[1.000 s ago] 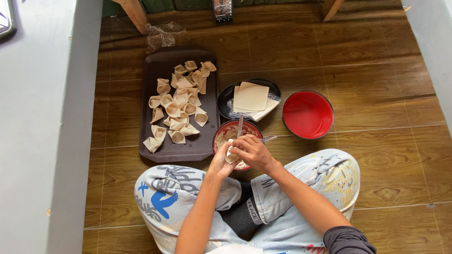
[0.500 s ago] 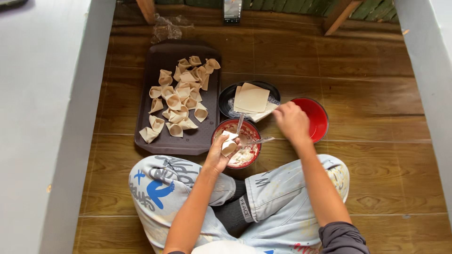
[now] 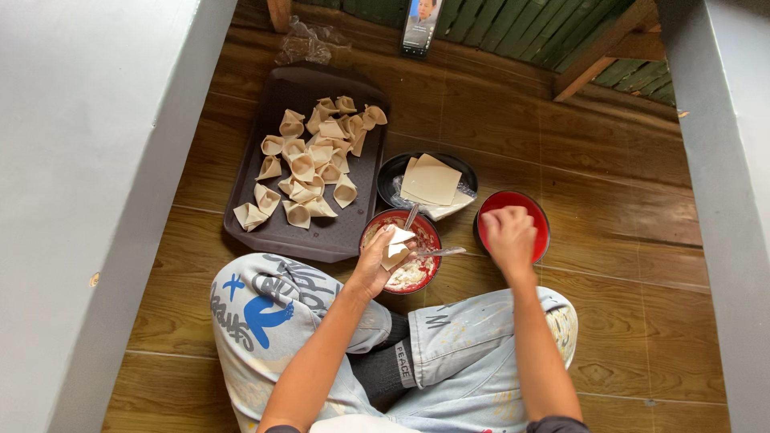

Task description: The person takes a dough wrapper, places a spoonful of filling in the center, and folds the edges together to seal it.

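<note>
The left hand (image 3: 375, 265) is closed on a folded dumpling wrapper (image 3: 395, 244) just above the bowl of filling (image 3: 401, 247), where two utensils rest, while the right hand (image 3: 509, 236), which a second ago was pressed against the left over the wrapper, has swung away and now dips loosely curled, empty fingers into the red bowl (image 3: 513, 226). The hands are apart, so the fold looks paused for a wetting of fingertips. Beyond lie a black dish of flat wrappers (image 3: 427, 184) and a brown tray (image 3: 321, 232) of finished dumplings (image 3: 313, 164).

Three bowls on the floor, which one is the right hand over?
The empty red bowl, rightmost; the right hand dips into it. The black bowl holds square wrappers, the filling bowl two utensils.
</note>
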